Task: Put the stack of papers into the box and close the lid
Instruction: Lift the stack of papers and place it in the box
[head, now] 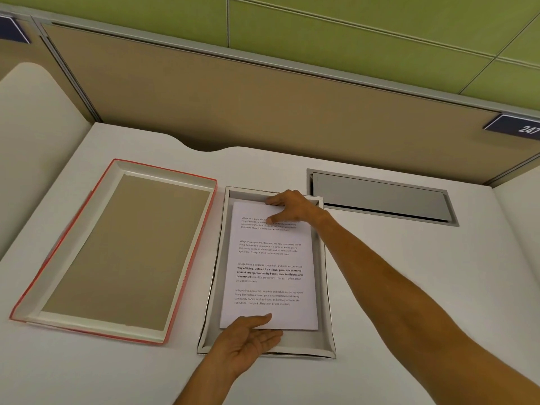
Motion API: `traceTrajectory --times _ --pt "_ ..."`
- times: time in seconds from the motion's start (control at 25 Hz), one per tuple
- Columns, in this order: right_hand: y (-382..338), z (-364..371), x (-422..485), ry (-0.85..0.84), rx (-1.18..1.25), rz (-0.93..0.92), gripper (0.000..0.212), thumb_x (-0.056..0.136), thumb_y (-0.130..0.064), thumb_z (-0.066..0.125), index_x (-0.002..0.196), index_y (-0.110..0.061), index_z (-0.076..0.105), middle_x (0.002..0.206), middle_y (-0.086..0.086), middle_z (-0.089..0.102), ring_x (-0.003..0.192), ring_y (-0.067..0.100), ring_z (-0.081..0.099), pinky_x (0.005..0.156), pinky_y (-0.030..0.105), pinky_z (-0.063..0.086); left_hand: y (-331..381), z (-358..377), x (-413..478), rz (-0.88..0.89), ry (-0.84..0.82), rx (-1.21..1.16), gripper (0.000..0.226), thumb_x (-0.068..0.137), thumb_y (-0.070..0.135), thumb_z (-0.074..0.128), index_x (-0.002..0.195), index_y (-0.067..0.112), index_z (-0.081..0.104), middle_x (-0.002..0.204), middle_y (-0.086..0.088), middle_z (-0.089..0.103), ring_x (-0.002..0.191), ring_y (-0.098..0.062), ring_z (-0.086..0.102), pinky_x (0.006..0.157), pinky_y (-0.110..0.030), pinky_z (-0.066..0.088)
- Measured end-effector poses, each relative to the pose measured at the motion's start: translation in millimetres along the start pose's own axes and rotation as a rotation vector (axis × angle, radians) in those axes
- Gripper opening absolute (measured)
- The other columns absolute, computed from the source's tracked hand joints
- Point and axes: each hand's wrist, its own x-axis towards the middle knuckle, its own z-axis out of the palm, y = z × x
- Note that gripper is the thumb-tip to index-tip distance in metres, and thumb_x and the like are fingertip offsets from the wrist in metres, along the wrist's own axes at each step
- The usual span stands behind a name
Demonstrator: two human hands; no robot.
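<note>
In the box (327, 290) our left hand (248, 339) and right hand (287, 204), both open, press the papers (270, 258) flat; lid (117, 247) alongside.

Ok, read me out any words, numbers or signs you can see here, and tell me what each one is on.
"247", cut off at the frame edge: dark blue sign on the partition.
"Village life is a peaceful, close-knit, and nature-connected way of living. Defined by a slower pace, it is centered around strong community bonds, local traditions, and primary activities like agriculture. Though it offers clean air and less stress.": top sheet of the stack of papers, four times, partly bold once.
Second dark sign, far left: no readable text.
</note>
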Motion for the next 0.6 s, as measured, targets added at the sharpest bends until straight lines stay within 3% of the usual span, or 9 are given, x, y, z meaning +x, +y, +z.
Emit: traceTrajectory --times 0.4,0.52,0.6 --pt "-4.7 1.5 -3.0 0.014 -0.003 -0.005 0.068 0.078 -0.034 0.080 0.136 -0.008 0.057 0.139 0.010 0.059 0.126 0.027 0.057 0.113 0.042 0.041 4.7 -4.3 -1.2 -0.033 -0.070 -0.047 0.038 0.080 -0.010 0.070 0.115 0.001 0.060 0.123 -0.039 0.058 0.117 -0.053 0.056 0.106 -0.059 0.043" --pt "-12.8 -2.5 -9.8 0.065 0.053 -0.014 0.066 0.077 -0.033 0.081 0.133 -0.007 0.059 0.135 0.010 0.062 0.124 0.026 0.059 0.111 0.037 0.044 12.3 -6.1 -16.2 -0.068 -0.141 -0.008 0.044 0.076 -0.002 0.079 0.115 -0.002 0.061 0.124 -0.042 0.058 0.114 -0.053 0.061 0.094 -0.059 0.053" --pt "-26.0 -4.0 -17.4 0.161 0.165 -0.017 0.065 0.076 -0.031 0.082 0.132 -0.006 0.059 0.132 0.011 0.064 0.120 0.024 0.063 0.106 0.031 0.048 33.3 -11.6 -26.3 0.070 -0.200 0.074 0.045 0.070 0.005 0.085 0.109 -0.009 0.066 0.120 -0.035 0.065 0.109 -0.044 0.068 0.084 -0.052 0.060"
